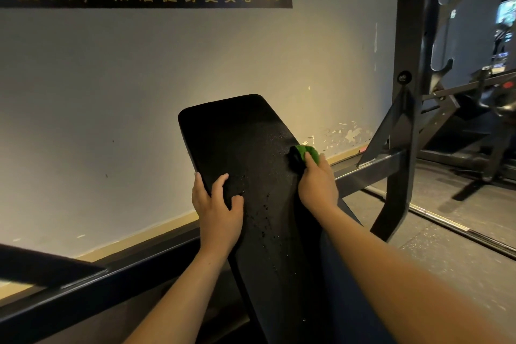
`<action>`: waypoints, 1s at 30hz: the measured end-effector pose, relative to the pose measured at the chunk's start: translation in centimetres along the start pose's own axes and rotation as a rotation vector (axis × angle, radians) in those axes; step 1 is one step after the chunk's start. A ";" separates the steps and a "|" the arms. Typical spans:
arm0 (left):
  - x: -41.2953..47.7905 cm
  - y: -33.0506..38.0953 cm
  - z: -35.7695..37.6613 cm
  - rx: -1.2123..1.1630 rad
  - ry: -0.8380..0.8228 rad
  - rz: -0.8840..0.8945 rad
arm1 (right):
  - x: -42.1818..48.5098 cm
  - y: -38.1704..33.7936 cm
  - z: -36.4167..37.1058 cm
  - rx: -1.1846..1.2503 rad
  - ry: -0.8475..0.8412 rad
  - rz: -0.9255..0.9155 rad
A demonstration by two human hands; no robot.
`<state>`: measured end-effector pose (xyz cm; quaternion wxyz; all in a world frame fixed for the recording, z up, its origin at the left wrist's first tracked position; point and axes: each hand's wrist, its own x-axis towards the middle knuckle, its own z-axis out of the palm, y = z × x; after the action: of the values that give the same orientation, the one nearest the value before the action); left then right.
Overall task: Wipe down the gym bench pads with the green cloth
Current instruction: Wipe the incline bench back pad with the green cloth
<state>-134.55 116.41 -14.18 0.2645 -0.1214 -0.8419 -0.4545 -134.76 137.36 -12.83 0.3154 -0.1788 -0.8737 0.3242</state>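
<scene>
The right grip point(317, 190) was clamped on the green cloth point(309, 152), just beyond it at the edge of the wet bench pad point(237, 142). The left grip point(219, 212) clasped the opposite edge. Pushed outward, the cloth might slip off.

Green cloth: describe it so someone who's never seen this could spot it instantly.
Find the long black bench pad tilted up in front of the pale wall. At its right edge, the right hand grips a bunched green cloth against the pad. It is the only bright green thing against all that black padding.
</scene>
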 end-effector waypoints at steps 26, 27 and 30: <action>-2.4 0.7 -0.3 0.067 0.021 -0.049 | -2.4 0.4 -0.8 -0.108 0.008 -0.050; -2.4 0.7 -0.3 0.075 0.024 -0.047 | -2.5 0.4 -0.7 -0.085 0.010 -0.030; -2.4 0.6 -0.1 0.084 0.021 -0.036 | -3.1 -0.5 -0.3 -0.029 0.008 -0.025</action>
<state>-132.23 116.70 -15.04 0.2700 -0.0902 -0.8595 -0.4244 -132.34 135.55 -13.63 0.3203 -0.1736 -0.8793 0.3068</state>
